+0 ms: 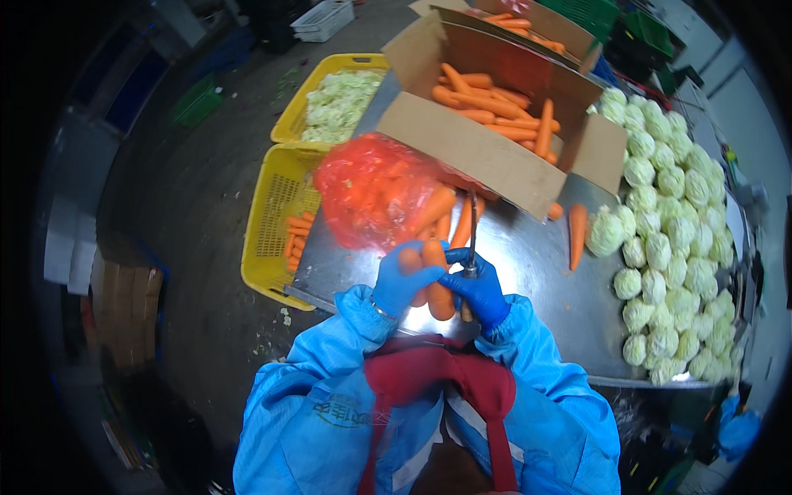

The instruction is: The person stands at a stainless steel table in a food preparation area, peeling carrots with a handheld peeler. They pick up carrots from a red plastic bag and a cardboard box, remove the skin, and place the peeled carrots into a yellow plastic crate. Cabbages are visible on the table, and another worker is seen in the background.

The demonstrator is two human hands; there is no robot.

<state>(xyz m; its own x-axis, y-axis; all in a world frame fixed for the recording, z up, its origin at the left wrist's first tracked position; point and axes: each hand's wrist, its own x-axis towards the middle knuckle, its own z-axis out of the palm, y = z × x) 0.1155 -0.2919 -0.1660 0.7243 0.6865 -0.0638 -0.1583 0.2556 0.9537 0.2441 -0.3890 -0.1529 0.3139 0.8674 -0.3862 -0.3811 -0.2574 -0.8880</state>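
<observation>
My left hand (pixel 399 281), in a light blue glove, is closed around carrots (pixel 438 278), held upright side by side over the steel table. Against them rests my right hand (pixel 479 288), in a darker blue glove, gripping the handle of a knife (pixel 473 241) whose narrow blade points away from me. Just beyond my hands, a red plastic bag (pixel 377 192) of carrots lies on the table, with loose carrots at its right side. Behind it stands an open cardboard box (pixel 470 161) filled with carrots.
Many peeled cabbages (pixel 671 235) cover the right of the steel table (pixel 557 315). A single carrot (pixel 576 235) lies near them. At the table's left edge stand a yellow crate (pixel 260 247) with carrots and another yellow crate (pixel 291 114) with cut cabbage.
</observation>
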